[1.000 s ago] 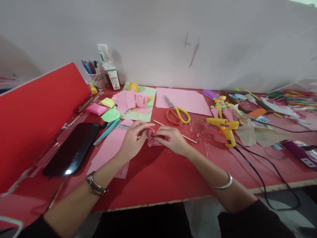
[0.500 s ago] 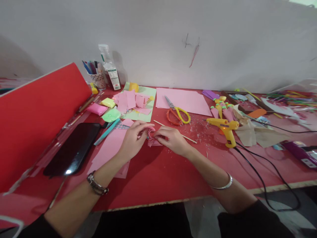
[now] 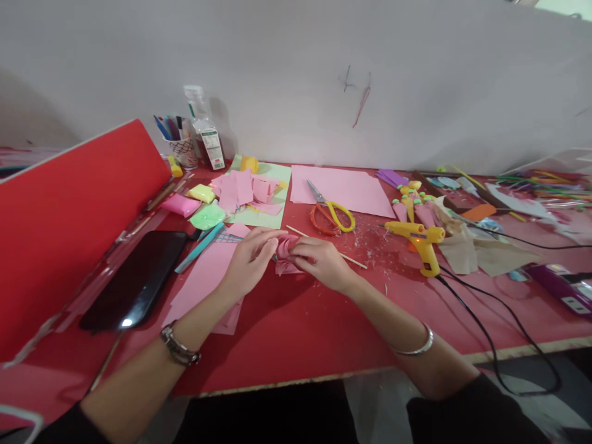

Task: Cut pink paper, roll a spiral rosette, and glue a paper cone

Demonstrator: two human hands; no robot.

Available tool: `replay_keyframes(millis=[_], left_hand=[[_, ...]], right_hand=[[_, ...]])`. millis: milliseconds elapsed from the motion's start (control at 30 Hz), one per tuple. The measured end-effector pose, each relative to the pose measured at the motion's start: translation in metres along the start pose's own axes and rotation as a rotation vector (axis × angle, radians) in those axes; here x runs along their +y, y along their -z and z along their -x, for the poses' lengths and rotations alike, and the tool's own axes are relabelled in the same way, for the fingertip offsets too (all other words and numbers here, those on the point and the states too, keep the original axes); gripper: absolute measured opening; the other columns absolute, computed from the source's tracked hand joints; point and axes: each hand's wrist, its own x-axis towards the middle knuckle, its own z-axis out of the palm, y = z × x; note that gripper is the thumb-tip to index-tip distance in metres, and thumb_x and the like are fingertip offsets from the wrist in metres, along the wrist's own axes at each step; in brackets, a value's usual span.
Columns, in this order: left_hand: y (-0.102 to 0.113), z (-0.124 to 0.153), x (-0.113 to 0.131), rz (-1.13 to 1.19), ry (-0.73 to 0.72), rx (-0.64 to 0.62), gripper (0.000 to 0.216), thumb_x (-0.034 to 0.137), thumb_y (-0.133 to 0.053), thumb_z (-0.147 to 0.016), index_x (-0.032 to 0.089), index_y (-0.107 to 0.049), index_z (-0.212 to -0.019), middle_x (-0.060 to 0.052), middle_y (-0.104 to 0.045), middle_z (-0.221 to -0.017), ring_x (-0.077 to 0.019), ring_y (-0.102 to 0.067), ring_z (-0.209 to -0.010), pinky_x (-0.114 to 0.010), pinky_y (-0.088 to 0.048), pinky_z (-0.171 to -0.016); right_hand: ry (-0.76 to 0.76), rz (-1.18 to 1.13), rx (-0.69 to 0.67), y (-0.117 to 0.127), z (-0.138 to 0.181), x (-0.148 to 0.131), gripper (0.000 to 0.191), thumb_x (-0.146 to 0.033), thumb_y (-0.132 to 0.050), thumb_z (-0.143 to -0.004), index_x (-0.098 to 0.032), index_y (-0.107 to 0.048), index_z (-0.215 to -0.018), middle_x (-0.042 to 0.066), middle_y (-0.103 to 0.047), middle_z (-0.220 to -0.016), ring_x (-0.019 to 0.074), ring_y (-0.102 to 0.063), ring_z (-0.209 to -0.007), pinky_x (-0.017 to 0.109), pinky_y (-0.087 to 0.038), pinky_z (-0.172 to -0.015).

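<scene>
Between my two hands is a curled strip of pink paper, bent into a loop above the red table. My left hand pinches it from the left, fingertips along its upper edge. From the right, my right hand has thumb and fingers closed on its other side. Another small pink paper piece shows just under the loop; whether it is joined to it I cannot tell. A thin wooden stick lies behind my right hand. Pink paper sheets lie beneath and beside my left hand.
Scissors rest at the edge of a pink sheet. A yellow glue gun with a black cord stands to the right. On the left are a black phone, clay packets, a pen cup and a bottle.
The pink paper has turned slightly between my fingers, its loop now showing more of its outer side. Both hands stay in nearly the same place.
</scene>
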Motion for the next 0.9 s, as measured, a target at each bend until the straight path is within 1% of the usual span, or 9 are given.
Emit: replay_keyframes(millis=[67, 167, 233, 267, 367, 433, 667, 733, 900], left_hand=[[0.0024, -0.0016, -0.0001, 0.039, 0.045, -0.041, 0.028, 0.026, -0.036, -0.080, 0.017, -0.060, -0.093, -0.006, -0.060, -0.094, -0.0147, -0.055, -0.087, -0.026, -0.047, -0.071], [0.0049, -0.0034, -0.0018, 0.085, 0.126, -0.136, 0.031, 0.029, -0.043, -0.076, 0.015, -0.056, -0.101, -0.006, -0.062, -0.090, -0.0130, -0.058, -0.072, -0.025, -0.048, -0.062], [0.0049, -0.0039, -0.0034, 0.107, 0.157, -0.183, 0.034, 0.030, -0.048, -0.073, 0.015, -0.055, -0.103, -0.006, -0.062, -0.087, -0.0128, -0.058, -0.069, -0.025, -0.049, -0.062], [0.0046, -0.0039, -0.0042, 0.111, 0.167, -0.196, 0.035, 0.030, -0.050, -0.072, 0.014, -0.055, -0.102, -0.006, -0.063, -0.088, -0.0133, -0.058, -0.071, -0.025, -0.049, -0.063], [0.0035, -0.0039, -0.0062, 0.110, 0.175, -0.199, 0.033, 0.032, -0.050, -0.072, 0.014, -0.057, -0.099, -0.007, -0.063, -0.094, -0.0151, -0.058, -0.079, -0.027, -0.048, -0.069], [0.0037, -0.0039, -0.0075, 0.107, 0.159, -0.195, 0.032, 0.033, -0.049, -0.073, 0.014, -0.058, -0.097, -0.007, -0.063, -0.095, -0.0157, -0.058, -0.081, -0.027, -0.048, -0.070], [0.0071, -0.0044, -0.0096, 0.060, 0.108, -0.211, 0.032, 0.038, -0.049, -0.074, 0.016, -0.060, -0.094, -0.004, -0.064, -0.084, -0.0157, -0.057, -0.075, -0.028, -0.047, -0.067], [0.0074, -0.0044, -0.0092, 0.057, 0.100, -0.205, 0.031, 0.038, -0.049, -0.074, 0.017, -0.060, -0.095, -0.004, -0.065, -0.085, -0.0156, -0.058, -0.076, -0.028, -0.048, -0.068], [0.0088, -0.0053, -0.0052, 0.082, 0.093, -0.186, 0.029, 0.032, -0.052, -0.072, 0.018, -0.059, -0.096, -0.004, -0.065, -0.088, -0.0141, -0.058, -0.077, -0.025, -0.048, -0.067]], right_hand=[[0.038, 0.019, 0.008, -0.0004, 0.0002, 0.0010, 0.022, -0.018, -0.041, -0.082, -0.016, -0.062, -0.074, 0.004, -0.060, -0.072, 0.0122, -0.053, -0.067, 0.022, -0.041, -0.061], [0.051, 0.021, 0.016, -0.0015, 0.0004, 0.0014, 0.022, -0.019, -0.043, -0.082, -0.016, -0.062, -0.072, 0.004, -0.060, -0.070, 0.0122, -0.053, -0.066, 0.021, -0.041, -0.060], [0.042, 0.005, 0.017, -0.0021, 0.0004, 0.0010, 0.020, -0.020, -0.045, -0.081, -0.016, -0.062, -0.071, 0.004, -0.059, -0.069, 0.0121, -0.053, -0.066, 0.021, -0.041, -0.060], [0.041, -0.003, 0.016, -0.0022, 0.0004, 0.0006, 0.019, -0.020, -0.047, -0.081, -0.016, -0.062, -0.070, 0.003, -0.059, -0.068, 0.0119, -0.053, -0.065, 0.021, -0.040, -0.059], [0.046, -0.031, 0.019, -0.0016, 0.0000, -0.0005, 0.019, -0.022, -0.047, -0.081, -0.015, -0.061, -0.070, 0.003, -0.057, -0.066, 0.0112, -0.052, -0.063, 0.021, -0.040, -0.058], [0.051, -0.050, 0.024, -0.0008, -0.0004, -0.0011, 0.021, -0.025, -0.046, -0.082, -0.015, -0.061, -0.071, 0.003, -0.057, -0.065, 0.0108, -0.051, -0.062, 0.021, -0.040, -0.058], [0.056, -0.079, 0.041, -0.0002, -0.0015, -0.0021, 0.024, -0.021, -0.042, -0.083, -0.015, -0.061, -0.070, 0.003, -0.058, -0.066, 0.0104, -0.051, -0.063, 0.021, -0.041, -0.059], [0.047, -0.089, 0.057, -0.0007, -0.0017, -0.0025, 0.022, -0.020, -0.043, -0.082, -0.015, -0.060, -0.069, 0.003, -0.059, -0.067, 0.0102, -0.051, -0.063, 0.021, -0.041, -0.059], [-0.044, -0.091, 0.137, -0.0010, -0.0023, -0.0042, 0.013, -0.016, -0.048, -0.077, -0.014, -0.058, -0.070, 0.002, -0.056, -0.065, 0.0087, -0.049, -0.058, 0.020, -0.041, -0.056]])
